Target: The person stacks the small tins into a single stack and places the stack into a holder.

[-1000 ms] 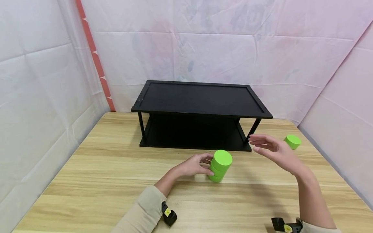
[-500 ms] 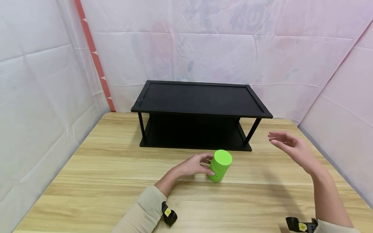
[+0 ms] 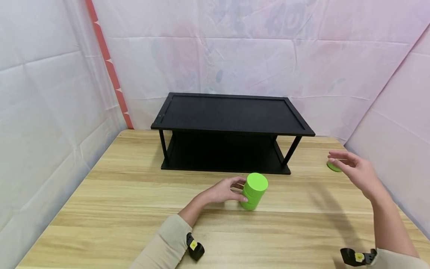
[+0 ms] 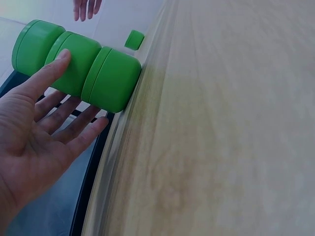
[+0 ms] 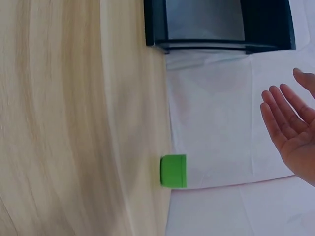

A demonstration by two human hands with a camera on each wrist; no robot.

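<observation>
In the head view, a stack of three round green containers [image 3: 256, 183] stands upright on the table in front of the black rack. My left hand [image 3: 221, 192] holds it from the left, fingers behind and thumb along the near side. In the left wrist view the thumb lies against the middle container and the fingers [image 4: 78, 125] reach beside the stack. My right hand [image 3: 357, 170] hovers empty at the right with loosely bent fingers. It partly hides a single green container [image 3: 333, 167] in the head view; the right wrist view shows that container [image 5: 173, 171] whole, apart from the hand.
A black two-tier rack [image 3: 228, 114] stands at the back of the wooden table [image 3: 134, 209]. Pale cloth walls [image 3: 235, 67] close in the back and both sides. Each forearm wears a black strap-mounted camera [image 3: 195, 246].
My right hand has moved rightward in steps, first covering the single green container, now uncovering its left part. My left hand and the stack have stayed in place.
</observation>
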